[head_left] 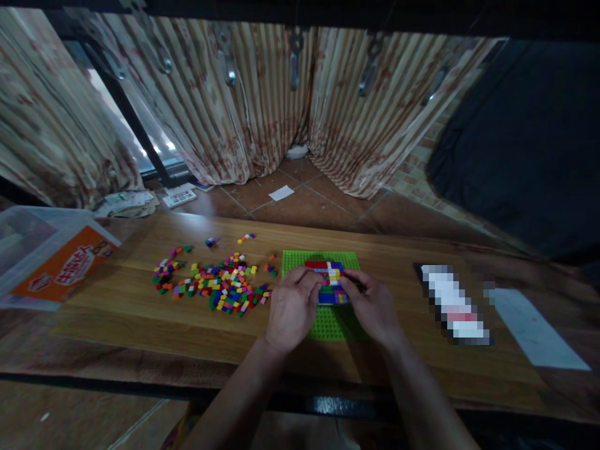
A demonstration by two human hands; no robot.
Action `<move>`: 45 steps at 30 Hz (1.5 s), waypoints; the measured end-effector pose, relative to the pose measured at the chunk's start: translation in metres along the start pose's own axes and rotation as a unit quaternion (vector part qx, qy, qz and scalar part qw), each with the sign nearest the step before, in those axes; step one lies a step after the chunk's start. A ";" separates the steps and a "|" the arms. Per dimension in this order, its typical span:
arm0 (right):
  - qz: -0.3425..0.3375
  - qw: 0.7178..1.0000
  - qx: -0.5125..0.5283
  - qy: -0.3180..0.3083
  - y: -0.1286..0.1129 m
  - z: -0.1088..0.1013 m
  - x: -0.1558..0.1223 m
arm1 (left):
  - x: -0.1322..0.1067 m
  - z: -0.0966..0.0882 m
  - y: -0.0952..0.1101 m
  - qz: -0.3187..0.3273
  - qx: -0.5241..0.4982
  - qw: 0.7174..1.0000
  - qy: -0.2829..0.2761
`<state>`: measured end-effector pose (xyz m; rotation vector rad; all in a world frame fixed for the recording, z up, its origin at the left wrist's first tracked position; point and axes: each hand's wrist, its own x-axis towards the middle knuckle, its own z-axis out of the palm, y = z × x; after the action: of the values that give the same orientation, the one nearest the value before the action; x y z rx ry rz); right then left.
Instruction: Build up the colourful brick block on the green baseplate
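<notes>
A green studded baseplate [324, 328] lies on the wooden table. Over its middle is a panel of small toy bricks [334, 297] in red, blue, white and yellow rows. From the left, my left hand [291, 309] reaches onto the panel, thumb and fingertips pinched together around what looks like a small toy brick; the fingers mostly cover it. My right hand [377, 307] grips the panel's right edge between thumb and fingers. Whether the panel rests on the baseplate or is held just above it, I cannot tell.
Loose toy bricks [229, 284] of many colours are spread left of the baseplate. A clear plastic box [28, 219] with an orange label stands at the table's left end. On the right lie a blurred-out phone-shaped object [452, 303] and a white sheet [539, 328]. Curtains hang behind.
</notes>
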<state>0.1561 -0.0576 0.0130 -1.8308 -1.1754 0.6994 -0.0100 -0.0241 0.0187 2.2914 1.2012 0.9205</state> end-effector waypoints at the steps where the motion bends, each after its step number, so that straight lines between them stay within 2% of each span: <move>1: -0.002 1.000 0.002 -0.002 0.000 0.000 0.000 | 0.000 0.001 0.001 -0.002 0.002 1.000 0.001; 10: -0.007 1.000 0.002 -0.002 -0.003 -0.001 -0.003 | 0.001 0.006 0.004 -0.022 -0.006 0.999 0.028; 15: -0.019 0.999 0.030 0.018 -0.003 0.009 -0.006 | -0.001 0.007 0.003 -0.023 -0.019 0.999 0.038; 25: -0.019 0.998 -0.029 0.051 -0.007 0.026 -0.009 | -0.001 0.007 0.004 -0.032 -0.005 0.999 0.032; 32: 0.006 0.999 0.006 0.048 -0.010 0.029 -0.006 | -0.001 0.010 0.004 -0.044 -0.001 0.998 0.041; 41: -0.003 0.998 0.019 0.056 -0.005 0.033 -0.004 | 0.002 0.008 0.008 -0.069 0.020 0.997 0.018; 45: -0.004 0.998 0.012 0.062 -0.006 0.031 -0.006 | 0.002 0.008 0.006 -0.065 -0.018 0.997 0.030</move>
<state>0.1263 -0.0507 0.0022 -1.8211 -1.0881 0.5839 0.0001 -0.0265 0.0175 2.1423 1.3307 0.9621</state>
